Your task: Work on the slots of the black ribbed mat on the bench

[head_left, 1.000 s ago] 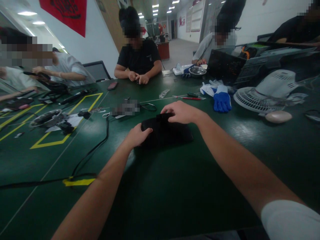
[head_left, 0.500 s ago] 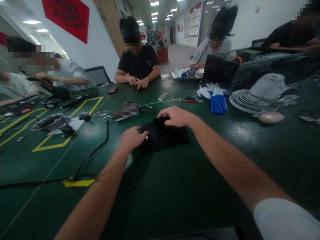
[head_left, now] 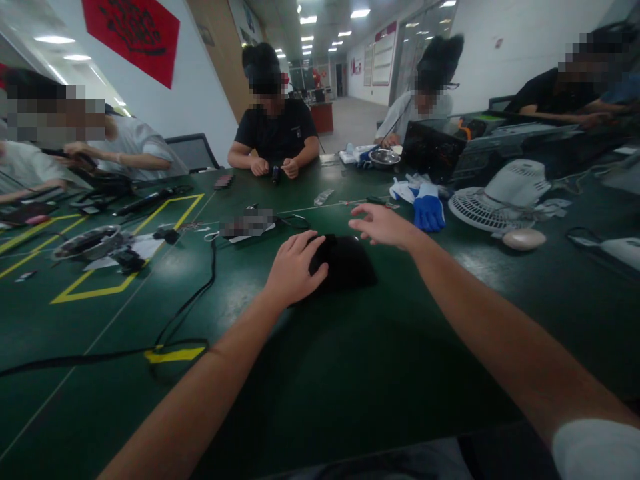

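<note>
A dark, flat-looking black object (head_left: 347, 263) lies on the green table in front of me; its details are too dark to make out. On its left part rests my left hand (head_left: 299, 268), thumb and fingers apart, with a small black piece near the fingertips. Just beyond the object's right side, my right hand (head_left: 383, 225) hovers with its fingers spread and nothing in them.
Blue and white gloves (head_left: 428, 207), a white fan part (head_left: 487, 200) and a metal bowl (head_left: 385, 157) are at the right. A black cable (head_left: 213, 267) and a metal dish (head_left: 95, 241) lie left. People sit around the table.
My right hand has let go of the small black piece and moved right. My left hand has moved right and further over the black object. The person opposite now holds a small dark item.
</note>
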The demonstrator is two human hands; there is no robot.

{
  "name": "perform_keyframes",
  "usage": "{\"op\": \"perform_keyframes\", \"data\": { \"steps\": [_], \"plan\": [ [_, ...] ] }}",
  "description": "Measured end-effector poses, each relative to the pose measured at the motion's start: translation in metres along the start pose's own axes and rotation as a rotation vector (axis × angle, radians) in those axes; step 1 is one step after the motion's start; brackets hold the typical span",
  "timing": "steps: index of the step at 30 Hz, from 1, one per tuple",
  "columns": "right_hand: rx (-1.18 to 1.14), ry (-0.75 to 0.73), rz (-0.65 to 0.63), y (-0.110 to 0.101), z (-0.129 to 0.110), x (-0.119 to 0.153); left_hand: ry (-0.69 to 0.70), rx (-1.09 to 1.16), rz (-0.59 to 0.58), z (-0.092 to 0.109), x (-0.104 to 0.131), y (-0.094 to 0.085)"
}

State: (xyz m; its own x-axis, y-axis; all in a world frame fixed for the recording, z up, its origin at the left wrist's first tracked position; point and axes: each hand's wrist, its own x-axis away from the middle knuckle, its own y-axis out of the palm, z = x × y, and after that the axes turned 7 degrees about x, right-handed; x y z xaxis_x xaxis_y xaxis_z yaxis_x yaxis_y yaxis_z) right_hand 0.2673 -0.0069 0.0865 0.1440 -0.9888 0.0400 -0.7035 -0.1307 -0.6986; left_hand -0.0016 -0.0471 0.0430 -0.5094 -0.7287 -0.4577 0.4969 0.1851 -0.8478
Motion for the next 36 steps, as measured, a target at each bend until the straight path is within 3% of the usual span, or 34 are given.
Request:
{"op": "perform_keyframes", "data": {
  "steps": [4,9,14,20,24,29,36],
  "plan": [
    [-0.028,0.187,-0.09,0.025,0.028,0.021,-0.01,0.015,0.041,-0.005,0.008,0.01],
    [-0.087,0.202,-0.034,0.042,0.035,0.03,0.006,0.021,0.077,-0.005,0.01,0.017],
    [-0.444,0.404,0.046,0.041,0.039,0.025,-0.023,0.022,0.089,0.002,0.009,0.019],
    [-0.749,0.455,-0.031,0.052,0.035,0.022,-0.054,0.018,0.205,0.004,0.012,0.023],
    [-0.832,0.37,-0.095,0.062,0.013,0.032,-0.072,0.006,0.295,0.001,0.016,0.022],
    [-0.903,0.195,0.001,0.059,-0.007,0.043,-0.1,0.028,0.349,-0.001,0.017,0.017],
    [-0.638,-0.107,0.134,0.042,-0.025,0.046,-0.189,0.231,0.417,0.005,0.011,0.016]
  ]
}}
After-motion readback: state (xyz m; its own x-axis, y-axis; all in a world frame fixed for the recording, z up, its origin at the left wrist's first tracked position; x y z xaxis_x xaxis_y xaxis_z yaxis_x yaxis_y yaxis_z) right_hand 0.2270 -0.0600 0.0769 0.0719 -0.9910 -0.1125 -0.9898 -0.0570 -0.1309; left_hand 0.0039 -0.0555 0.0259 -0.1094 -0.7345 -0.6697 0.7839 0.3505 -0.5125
